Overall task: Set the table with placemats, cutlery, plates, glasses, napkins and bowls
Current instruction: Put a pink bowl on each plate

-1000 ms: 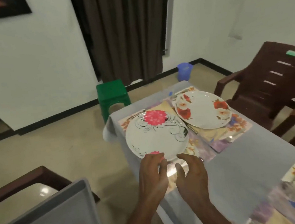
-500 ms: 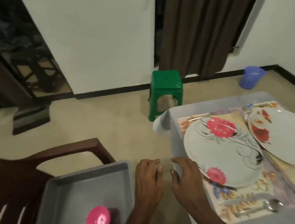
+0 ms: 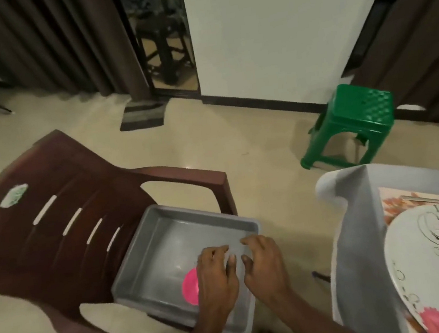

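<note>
Both forearms reached forward from the near edge, side by side, over a grey tray (image 3: 153, 271) that sat on the seat of a brown plastic chair (image 3: 61, 213). The left hand (image 3: 216, 274) hung palm down above the tray's middle, fingers loosely bent and slightly spread, gripping nothing; it covered the right part of a pink bowl (image 3: 190, 287) lying on the tray floor, and whether it touched the bowl could not be told. The right hand (image 3: 263, 264) hovered just beside it, near the tray's right wall, fingers also loosely curled and empty. The two hands were close together but apart.

A pale sticker (image 3: 14, 195) sat on the chair back; its print was too blurred to read.

To the right, the surface carried a grey cloth (image 3: 359, 232), a floral placemat (image 3: 392, 206), a white plate with pink flowers (image 3: 432, 264) and a fork (image 3: 435, 200) at the plate's far edge. A green stool (image 3: 356, 119) stood on the floor beyond.
</note>
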